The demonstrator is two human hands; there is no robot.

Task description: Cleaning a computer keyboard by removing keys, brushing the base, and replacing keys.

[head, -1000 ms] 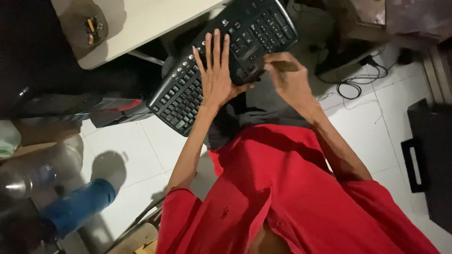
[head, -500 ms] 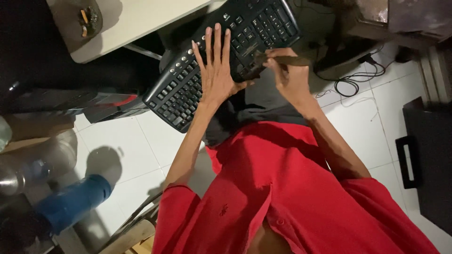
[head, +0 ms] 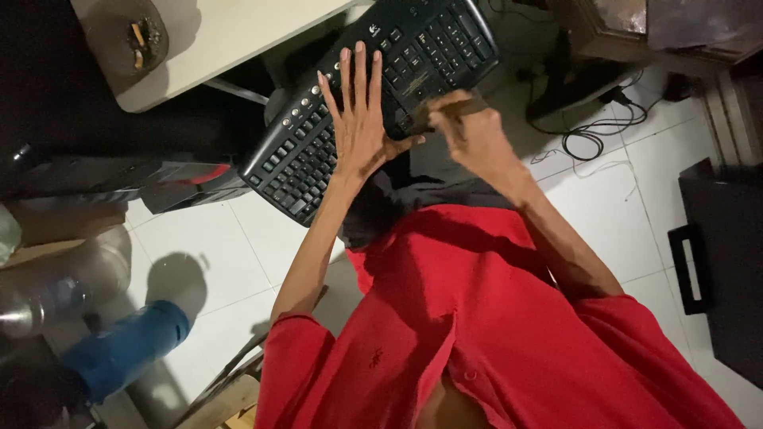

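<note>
Black plastic keyboard point(head: 373, 95) lies across the person's lap, tilted diagonal in the head view, its far end near the pale worktop point(head: 230, 40) at top left. The left hand point(head: 362, 127) rests flat on the keys approx. in the middle of the keyboard, fingers point(head: 359, 75) released, spread and straight, pointing away from the body. The right hand point(head: 469, 135) is just beside it on the near edge of the keyboard, fingers clenched on a small brown tool point(head: 457, 105), thin and long; it is blurred, so I cannot tell what kind it is. The tool's tip is touching or very near the keys, betw. the two hands. The person wears a red shirt point(head: 493, 318) w/ short sleeves and dark trousers under the keyboard. On the worktop corner stands a round dark dish point(head: 127, 40) w/ some small bits inside. The floor point(head: 207, 254) is white tile. At lower left there is a blue cylinder-shaped thing point(head: 127, 349) and a clear plastic bottle point(head: 56, 286). At top right some black cables point(head: 592, 135) lie on the floor, and a black case point(head: 727, 270) is at the right edge.
</note>
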